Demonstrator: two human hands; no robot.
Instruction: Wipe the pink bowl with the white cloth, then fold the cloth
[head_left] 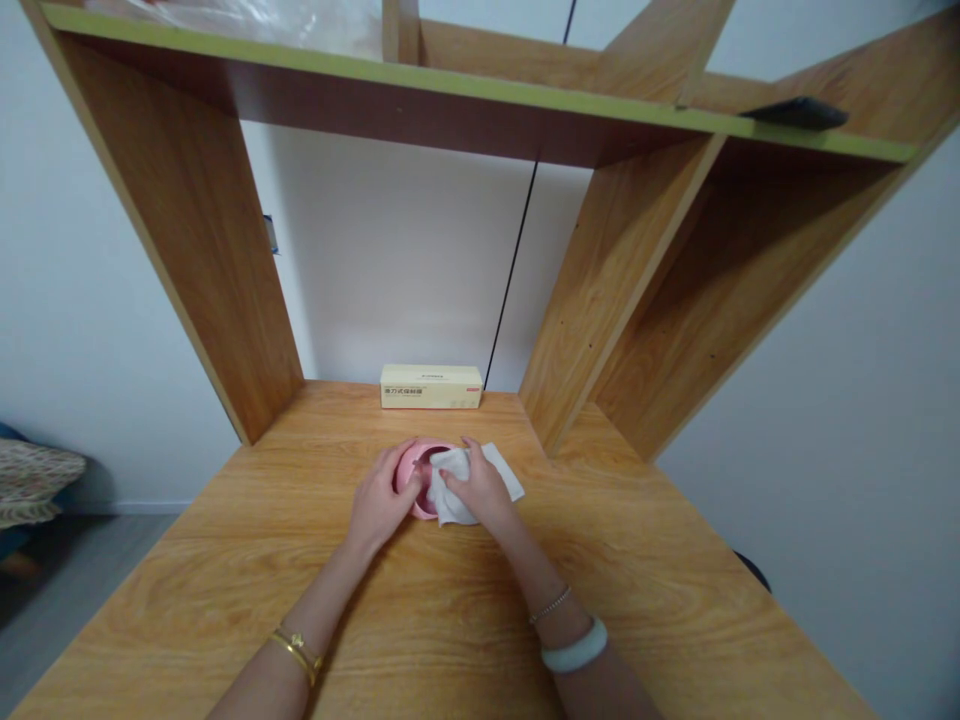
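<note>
A pink bowl-like container (405, 472) sits on the wooden desk, and my left hand (380, 500) grips its left side with the thumb over the rim. On its right side, my right hand (480, 485) holds a white cloth or tissue (452, 512), pinched between thumb and fingers against the rim. Part of the cloth hangs over the container's opening and a corner spreads out to the right. The cloth and my hands hide much of the container, so its inside shows only in part.
Behind the container, a long cream box (430, 388) with printed lettering stands near the wall. Wooden side panels (187, 220) and an upright divider (607, 270) rise from the desk (420, 620). Overhead runs a shelf (450, 110) carrying clear plastic (262, 22) and a dark flat object (799, 113).
</note>
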